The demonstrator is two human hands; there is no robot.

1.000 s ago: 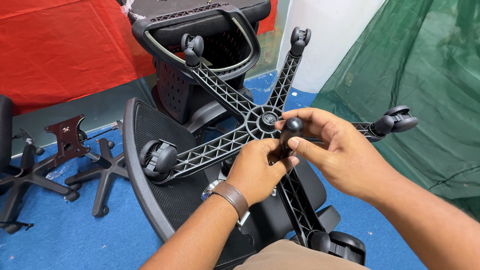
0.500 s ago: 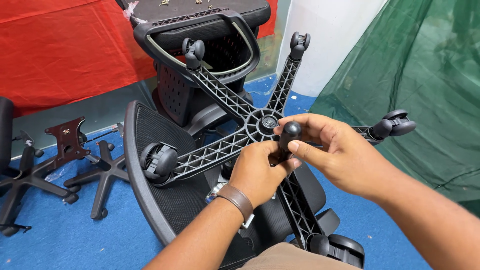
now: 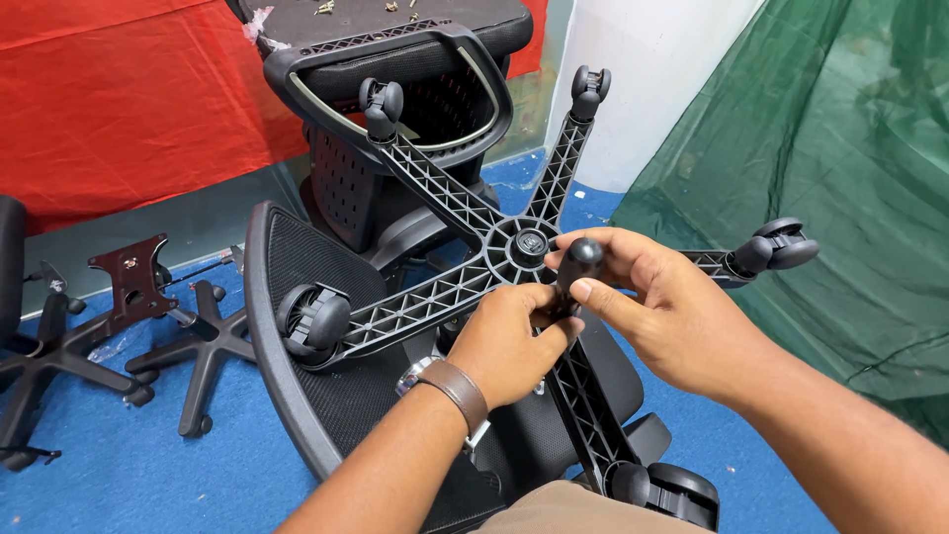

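Black five-arm ribbed plastic chair base (image 3: pixel 450 267) flipped underside-up, propped over black mesh seat pan (image 3: pixel 297 326) so castor ends face up and within reach. Hub (image 3: pixel 532 242) at centre, just beyond both hands.

Left hand (image 3: pixel 504 341), brown leather strap at wrist, closed round lower part of short black rounded-top plastic piece (image 3: pixel 578 265), probably a castor or its stem; exact kind not discernible. Right hand (image 3: pixel 657 307) pinching the same piece near its top, thumb on near side, fingers wrapped behind. Both grips narrow, on the one part, held right over base arm running toward camera. Two-handed hold likely for steadying and alignment against that arm.

Castors already seated on four arm ends: left (image 3: pixel 314 318), top-left (image 3: pixel 381 102), top-right (image 3: pixel 589 85), right (image 3: pixel 781 245); another at near end (image 3: pixel 672 489).

Around: black chair back frame (image 3: pixel 395 69) behind, spare black star bases (image 3: pixel 119 336) on blue carpet (image 3: pixel 148 475), red cloth (image 3: pixel 129 99), green netting (image 3: pixel 840 168).

Versus half a second ago: almost unchanged. Held piece tilted slightly rightward, hands same positions, same grips. View shifted marginally.
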